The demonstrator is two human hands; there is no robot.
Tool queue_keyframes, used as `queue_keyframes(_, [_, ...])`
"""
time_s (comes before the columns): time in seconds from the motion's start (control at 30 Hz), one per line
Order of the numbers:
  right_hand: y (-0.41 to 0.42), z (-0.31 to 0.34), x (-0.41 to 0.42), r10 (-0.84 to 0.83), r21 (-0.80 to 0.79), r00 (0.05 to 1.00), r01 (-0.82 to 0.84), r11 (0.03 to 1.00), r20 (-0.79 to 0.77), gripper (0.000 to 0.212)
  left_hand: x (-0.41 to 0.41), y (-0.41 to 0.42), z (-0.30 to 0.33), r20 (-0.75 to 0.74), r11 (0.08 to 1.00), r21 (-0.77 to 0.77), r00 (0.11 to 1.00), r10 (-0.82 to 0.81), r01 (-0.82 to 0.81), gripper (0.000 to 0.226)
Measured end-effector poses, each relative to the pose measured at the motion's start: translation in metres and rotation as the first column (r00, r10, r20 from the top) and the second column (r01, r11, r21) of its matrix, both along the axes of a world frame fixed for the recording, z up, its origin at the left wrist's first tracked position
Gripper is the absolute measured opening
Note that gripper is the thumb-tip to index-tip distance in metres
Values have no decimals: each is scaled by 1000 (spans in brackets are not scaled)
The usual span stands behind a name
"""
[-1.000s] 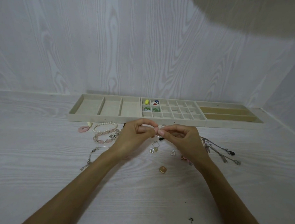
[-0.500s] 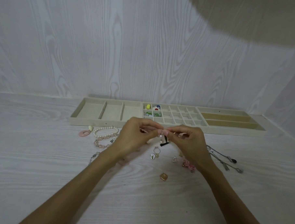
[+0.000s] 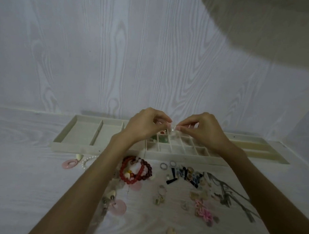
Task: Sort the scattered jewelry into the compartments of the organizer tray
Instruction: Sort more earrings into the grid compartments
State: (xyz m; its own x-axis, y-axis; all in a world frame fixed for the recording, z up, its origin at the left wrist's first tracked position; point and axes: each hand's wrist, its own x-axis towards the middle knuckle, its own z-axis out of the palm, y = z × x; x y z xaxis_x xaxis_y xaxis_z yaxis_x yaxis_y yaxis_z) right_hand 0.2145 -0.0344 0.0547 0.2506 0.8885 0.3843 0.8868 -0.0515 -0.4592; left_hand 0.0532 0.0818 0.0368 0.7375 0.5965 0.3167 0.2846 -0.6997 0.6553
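A small white pearl bead [image 3: 172, 129] is being pinched between the left hand [image 3: 146, 124] and the right hand [image 3: 203, 130]; fingertips of both are pressed together on it, w/ the other fingers curled in. The bead is being held up over the middle of the tray [image 3: 64, 139], above the grid of little boxes [image 3: 177, 146]; whether it is touching the tray can't be told. The tray is lying along the back of the white table [image 3: 23, 182], next to the wall [image 3: 100, 52]. Its left part is being shown w/ big boxes, its right part w/ long tan slots [image 3: 251, 147]. Green and red bits [image 3: 160, 136] are being seen in the grid boxes near the left hand, half hidden by it. More jewelry is lying on the table in front of the tray: a red bead bracelet [image 3: 130, 174] just beside a dark red one [image 3: 148, 169], a pearl bracelet [image 3: 87, 162] partly hidden by the left arm, a pink ring [image 3: 70, 164] at the far left, a bigger pink ring [image 3: 118, 206] nearer the camera, two small rings [image 3: 167, 165], black sticks [image 3: 172, 176], a pink chain [image 3: 203, 211] and gray chains [image 3: 233, 194] under the right arm. The pic is blurry, so many small bits can't be told apart.
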Motion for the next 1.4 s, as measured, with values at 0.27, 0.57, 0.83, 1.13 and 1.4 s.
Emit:
queue_keyframes(0.27, [52, -16, 44, -21, -188, 1000, 17, 982, -18, 9, -10, 40, -31, -339, 976, 64, 915, 219, -209, 32])
queue_keyframes(0.57, [64, -27, 51, 50, -324, 998, -38, 945, 27, 13, -10, 46, -35, -304, 976, -5, 930, 207, -218, 44])
queue_keyframes(0.83, [75, -32, 49, 28, -365, 997, 0, 931, 72, 16, -8, 45, -35, -305, 973, 17, 926, 225, -231, 48])
queue_keyframes(1.13, [77, -30, 42, 38, -392, 975, 53, 918, 221, 21, -9, 45, -35, -310, 975, 22, 925, 219, -223, 49])
queue_keyframes(1.4, [73, -25, 40, 37, -377, 964, 67, 924, 262, 19, -9, 46, -35, -312, 977, 19, 927, 208, -213, 49])
